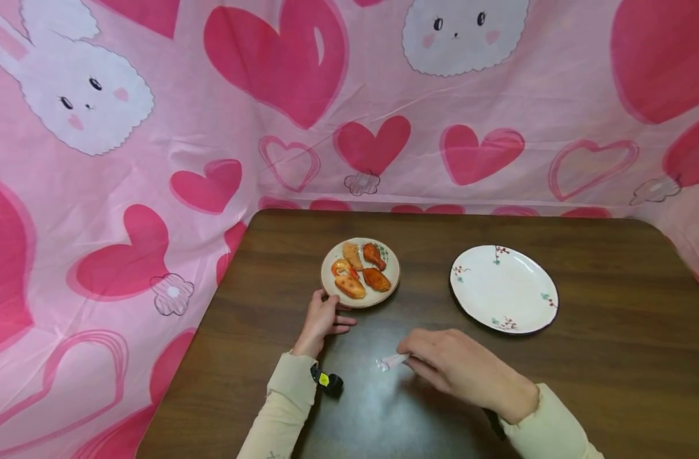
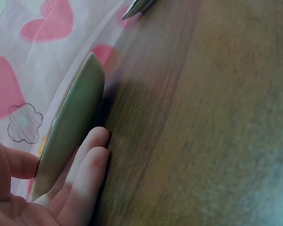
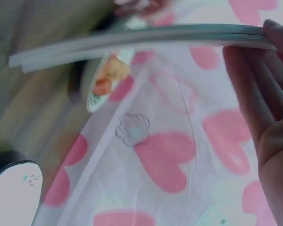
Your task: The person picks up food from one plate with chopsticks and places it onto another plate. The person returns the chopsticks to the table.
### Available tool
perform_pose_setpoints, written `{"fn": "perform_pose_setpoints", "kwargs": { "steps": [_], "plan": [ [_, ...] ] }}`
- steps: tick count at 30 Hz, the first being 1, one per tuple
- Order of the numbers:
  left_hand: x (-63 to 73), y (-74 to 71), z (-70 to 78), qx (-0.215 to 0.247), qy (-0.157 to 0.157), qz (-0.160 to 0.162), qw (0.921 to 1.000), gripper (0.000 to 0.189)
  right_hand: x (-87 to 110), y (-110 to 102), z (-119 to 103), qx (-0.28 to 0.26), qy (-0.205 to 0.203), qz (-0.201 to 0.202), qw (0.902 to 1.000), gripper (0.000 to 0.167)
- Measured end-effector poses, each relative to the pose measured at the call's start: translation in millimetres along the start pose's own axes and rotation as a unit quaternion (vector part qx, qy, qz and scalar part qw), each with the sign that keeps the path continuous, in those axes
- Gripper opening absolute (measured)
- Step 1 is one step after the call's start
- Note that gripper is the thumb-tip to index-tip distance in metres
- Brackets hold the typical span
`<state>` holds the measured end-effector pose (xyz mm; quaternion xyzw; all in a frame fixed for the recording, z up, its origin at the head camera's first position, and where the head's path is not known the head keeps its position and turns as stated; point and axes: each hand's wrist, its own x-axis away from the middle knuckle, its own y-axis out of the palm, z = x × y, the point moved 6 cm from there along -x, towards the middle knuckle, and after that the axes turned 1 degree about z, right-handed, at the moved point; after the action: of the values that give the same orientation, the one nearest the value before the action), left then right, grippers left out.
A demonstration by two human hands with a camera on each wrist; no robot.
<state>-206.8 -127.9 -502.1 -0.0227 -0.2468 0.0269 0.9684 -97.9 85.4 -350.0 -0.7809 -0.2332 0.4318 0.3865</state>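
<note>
My left hand (image 1: 319, 324) is at the near left rim of a small round plate (image 1: 328, 284), with the thumb against the edge and fingers beneath. On it are a chicken drumstick (image 1: 374, 255), a browned chicken wing (image 1: 377, 279), a shrimp (image 1: 342, 268) and two golden pieces. My right hand (image 1: 461, 368), palm down over the table, grips slim pale tongs (image 1: 392, 362). Their two arms lie close together in the right wrist view, with nothing seen between the tips. The larger white plate (image 1: 501, 290) with a dark rim and red floral sprigs carries no food.
Both plates stand on a dark wooden table (image 1: 613, 357), the larger one to the right. Pink cloth (image 1: 384, 89) with hearts and rabbit faces hangs behind and left of the table. A strapped camera (image 1: 330, 382) sits at the left wrist.
</note>
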Motion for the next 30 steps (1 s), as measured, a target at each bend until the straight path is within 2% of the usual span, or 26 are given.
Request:
{"fn": "perform_pose_setpoints", "kwargs": {
  "steps": [3, 6, 9, 12, 14, 19, 25, 30],
  "plan": [
    [-0.9, -0.4, 0.0, -0.001, 0.003, -0.002, 1.0000, 0.046, -1.1, -17, 7, -0.041, 0.019, 0.063, 0.9970, 0.019],
    [-1.8, -0.6, -0.4, -0.002, 0.003, -0.004, 1.0000, 0.047, 2.7, -29, 16, -0.048, 0.047, 0.110, 0.9917, 0.031],
    [-2.0, -1.2, -0.4, -0.002, 0.003, -0.003, 1.0000, 0.047, 8.3, -35, 26, -0.058, 0.086, 0.135, 0.9855, 0.036],
    [-2.1, -1.5, -0.1, -0.002, 0.001, -0.002, 1.0000, 0.048, 12.9, -36, 35, -0.068, 0.115, 0.153, 0.9792, 0.030],
    [-2.0, -1.6, 0.3, -0.002, 0.000, -0.001, 1.0000, 0.048, 14.0, -36, 38, -0.071, 0.126, 0.160, 0.9765, 0.026],
    [-1.8, -2.1, 1.5, -0.003, -0.001, 0.003, 1.0000, 0.049, 11.2, -32, 43, -0.058, 0.141, 0.158, 0.9756, 0.042],
    [-2.6, -2.4, 0.8, -0.001, -0.006, -0.003, 1.0000, 0.050, 8.0, -35, 48, -0.026, 0.179, 0.161, 0.9702, 0.038],
    [9.0, -0.8, 12.0, -0.002, -0.005, -0.010, 0.9999, 0.048, 6.3, -36, 49, -0.021, 0.186, 0.161, 0.9690, 0.038]
  ]
}}
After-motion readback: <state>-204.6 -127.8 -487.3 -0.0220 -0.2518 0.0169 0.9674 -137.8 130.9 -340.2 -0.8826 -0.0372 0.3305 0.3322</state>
